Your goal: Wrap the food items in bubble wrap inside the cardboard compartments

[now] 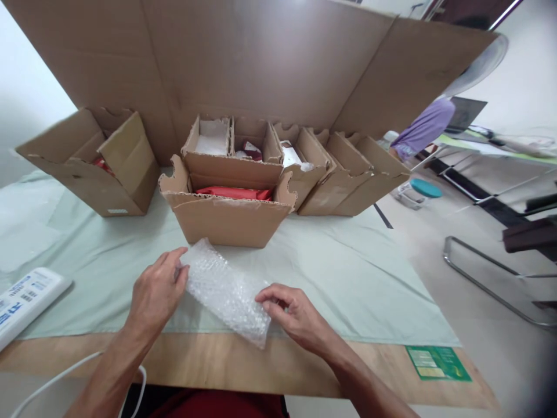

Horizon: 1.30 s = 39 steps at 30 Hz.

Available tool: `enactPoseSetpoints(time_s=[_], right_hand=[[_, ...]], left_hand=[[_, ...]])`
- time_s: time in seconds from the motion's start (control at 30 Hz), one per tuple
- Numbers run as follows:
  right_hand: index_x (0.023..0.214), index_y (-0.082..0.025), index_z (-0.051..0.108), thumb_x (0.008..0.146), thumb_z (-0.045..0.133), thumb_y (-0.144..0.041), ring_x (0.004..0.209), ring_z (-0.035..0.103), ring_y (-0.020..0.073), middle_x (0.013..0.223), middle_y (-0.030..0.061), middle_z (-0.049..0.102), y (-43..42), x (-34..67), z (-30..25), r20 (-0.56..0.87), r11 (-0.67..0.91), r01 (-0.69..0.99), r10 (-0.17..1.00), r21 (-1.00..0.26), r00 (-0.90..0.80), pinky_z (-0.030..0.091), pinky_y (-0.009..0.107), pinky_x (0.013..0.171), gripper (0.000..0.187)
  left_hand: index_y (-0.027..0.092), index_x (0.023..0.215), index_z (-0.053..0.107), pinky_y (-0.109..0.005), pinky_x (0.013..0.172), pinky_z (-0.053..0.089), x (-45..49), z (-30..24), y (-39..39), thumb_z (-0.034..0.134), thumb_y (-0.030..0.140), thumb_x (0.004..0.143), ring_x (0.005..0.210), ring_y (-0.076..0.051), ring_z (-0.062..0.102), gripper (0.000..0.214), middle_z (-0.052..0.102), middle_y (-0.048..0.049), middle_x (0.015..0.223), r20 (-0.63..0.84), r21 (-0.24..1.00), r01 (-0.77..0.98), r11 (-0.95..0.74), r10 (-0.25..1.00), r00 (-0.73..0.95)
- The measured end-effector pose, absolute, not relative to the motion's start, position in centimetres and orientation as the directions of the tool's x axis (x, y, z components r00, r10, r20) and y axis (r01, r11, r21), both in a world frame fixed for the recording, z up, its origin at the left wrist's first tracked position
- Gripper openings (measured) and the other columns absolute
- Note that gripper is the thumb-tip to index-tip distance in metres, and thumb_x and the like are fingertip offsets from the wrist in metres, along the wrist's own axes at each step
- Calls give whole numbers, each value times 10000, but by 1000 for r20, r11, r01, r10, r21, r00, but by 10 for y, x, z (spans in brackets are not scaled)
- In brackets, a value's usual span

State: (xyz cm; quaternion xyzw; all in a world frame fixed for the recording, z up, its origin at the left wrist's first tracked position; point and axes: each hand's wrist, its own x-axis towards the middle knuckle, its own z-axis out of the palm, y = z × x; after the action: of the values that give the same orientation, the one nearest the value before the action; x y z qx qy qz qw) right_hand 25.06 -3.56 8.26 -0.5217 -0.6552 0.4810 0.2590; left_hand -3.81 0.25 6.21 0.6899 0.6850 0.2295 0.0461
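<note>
A flat piece of clear bubble wrap (224, 290) lies at a slant between my hands, over the pale green cloth near the table's front edge. My left hand (157, 287) pinches its left end between thumb and fingers. At the right end, my right hand (296, 313) grips the edge with thumb and index finger. Just beyond the bubble wrap stands a small open cardboard box (228, 217) with a red packet (235, 192) inside.
Behind stand several open cardboard boxes (339, 180), with another box (119, 180) at the left. A large cardboard panel (261, 64) rises behind them. A white power strip (30, 302) lies left, a green packet (438, 363) at the right front. A person's purple sleeve (429, 128) shows beyond.
</note>
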Motion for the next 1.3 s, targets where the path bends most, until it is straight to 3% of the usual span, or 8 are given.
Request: enactPoseSetpoints(time_s=[0.2,0.3,0.43,0.63,0.8,0.93,1.07,1.3], right_hand=[[1350,-267,669,862,736,-370,718,584,129,939,20,680,-78,240,66,-487,-488,152,693,-860,-531,495,267,661,503],[1458,-280,575,844,783,-465,925,650,182,1211,70,675,-94,238,64,-496,-544,96,661,-833,-563,551,345,831,675],[1491,-272,527,823,808,-521,1239,612,245,1408,104,612,-103,232,62,-464,-578,-8,664,-816,-586,432,471,1133,767],[1504,-264,486,815,822,-504,1138,682,229,1382,132,634,-116,221,58,-399,-606,-121,648,-786,-648,489,480,1081,803],[1466,-270,503,927,683,-294,938,683,181,1123,74,717,-104,224,70,-243,-147,223,830,-964,-502,571,408,902,568],[1450,-229,508,904,709,-291,1143,636,265,1245,123,688,-77,216,70,149,406,505,869,-762,-473,523,480,993,585],[1323,-229,607,982,575,-253,1041,668,254,1163,110,720,-68,201,67,397,606,591,795,-533,-458,515,426,878,343],[1245,-162,649,1007,523,-190,1185,604,277,1269,116,718,-64,194,55,278,778,553,625,-299,-729,436,431,934,271]], left_hand=[[138,1311,626,-502,994,517,-22,55,5,552,286,963,1174,-353,632,385,647,-211,1295,378,268,934,-238,917,125],[157,1317,603,-580,1101,453,-21,58,-30,577,206,945,1345,-386,532,376,560,-224,1440,480,295,868,-399,848,226],[221,1333,577,-543,1136,474,-32,65,-96,593,128,890,1371,-325,540,453,638,-144,1372,367,525,619,-585,811,456],[221,1393,576,-504,1143,492,-40,38,-129,594,81,892,1307,-279,619,521,700,-119,1318,394,467,672,-574,816,423],[208,1089,715,-326,908,595,-38,38,-111,569,96,934,946,-185,743,241,787,-58,993,397,631,632,-451,887,236],[196,1107,738,-291,741,593,-37,48,-103,586,290,951,811,-181,730,237,779,-54,914,197,746,634,-203,977,81],[183,1261,688,-274,676,565,-31,46,-99,567,381,950,720,-160,693,388,740,-25,827,15,776,630,22,999,-52],[176,1294,652,-276,728,556,-28,39,-92,578,310,974,680,-148,652,356,686,0,758,199,677,720,-152,980,20]])
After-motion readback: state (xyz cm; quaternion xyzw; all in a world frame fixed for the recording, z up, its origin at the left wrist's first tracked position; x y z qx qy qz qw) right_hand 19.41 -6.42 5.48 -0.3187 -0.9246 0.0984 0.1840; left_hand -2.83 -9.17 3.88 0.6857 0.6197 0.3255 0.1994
